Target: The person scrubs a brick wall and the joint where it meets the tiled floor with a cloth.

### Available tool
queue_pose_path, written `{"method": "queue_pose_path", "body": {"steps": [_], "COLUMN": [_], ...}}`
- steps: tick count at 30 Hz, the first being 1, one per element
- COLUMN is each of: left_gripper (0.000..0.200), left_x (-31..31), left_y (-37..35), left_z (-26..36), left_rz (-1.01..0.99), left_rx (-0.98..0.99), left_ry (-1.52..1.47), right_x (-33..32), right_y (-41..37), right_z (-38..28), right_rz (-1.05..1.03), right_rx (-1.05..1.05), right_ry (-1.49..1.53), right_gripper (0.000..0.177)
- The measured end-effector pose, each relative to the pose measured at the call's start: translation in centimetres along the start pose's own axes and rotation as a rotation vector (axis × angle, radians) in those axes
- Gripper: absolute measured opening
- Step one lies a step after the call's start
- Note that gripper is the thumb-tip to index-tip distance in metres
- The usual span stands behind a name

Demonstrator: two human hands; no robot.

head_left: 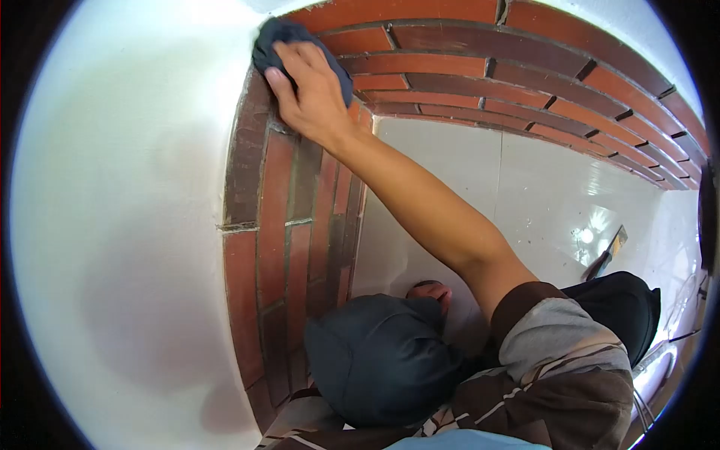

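Observation:
My right hand [309, 94] is pressed on a dark blue cloth [274, 36], with the fingers curled over it. The cloth lies bunched against the brick-patterned wall [277, 195], high in the corner where two brick faces meet. Part of the cloth is hidden under the palm. My right arm stretches up and left across the view from the short sleeve. My left hand does not show.
White wall [127, 195] fills the left side. Brick rows [487, 67] continue along the right. Below is a glossy pale tiled floor [442, 180] with small specks. A scraper-like tool [609, 251] lies on it. My bent knee [382, 360] and a bare foot [433, 292] are near the bottom.

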State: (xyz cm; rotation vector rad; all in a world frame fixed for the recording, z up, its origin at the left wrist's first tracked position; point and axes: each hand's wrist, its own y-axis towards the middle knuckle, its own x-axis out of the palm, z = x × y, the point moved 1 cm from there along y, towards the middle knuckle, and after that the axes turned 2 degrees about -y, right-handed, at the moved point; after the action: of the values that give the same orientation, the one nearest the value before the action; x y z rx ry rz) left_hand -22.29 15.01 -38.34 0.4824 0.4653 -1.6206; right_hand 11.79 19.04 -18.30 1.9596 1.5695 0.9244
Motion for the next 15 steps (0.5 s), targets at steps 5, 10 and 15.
{"method": "queue_pose_path", "body": {"steps": [5, 10, 15], "left_gripper": [0.01, 0.009, 0.009], "left_x": [-0.2, -0.5, -0.6], "left_y": [-0.3, -0.5, -0.7], "left_z": [-0.1, -0.3, 0.0], "left_rz": [0.002, 0.018, 0.027], "left_rx": [-0.001, -0.017, -0.022], "left_ry": [0.003, -0.001, 0.007], "right_x": [-3.3, -1.2, 1.5], "right_y": [-6.6, -2.0, -0.6], "right_z": [-5.3, -0.7, 0.0], "right_rz": [-0.31, -0.03, 0.115], "right_rx": [-0.059, -0.079, 0.226], "right_ry": [0.024, -0.033, -0.017], "right_gripper": [0.024, 0.021, 0.024]}}
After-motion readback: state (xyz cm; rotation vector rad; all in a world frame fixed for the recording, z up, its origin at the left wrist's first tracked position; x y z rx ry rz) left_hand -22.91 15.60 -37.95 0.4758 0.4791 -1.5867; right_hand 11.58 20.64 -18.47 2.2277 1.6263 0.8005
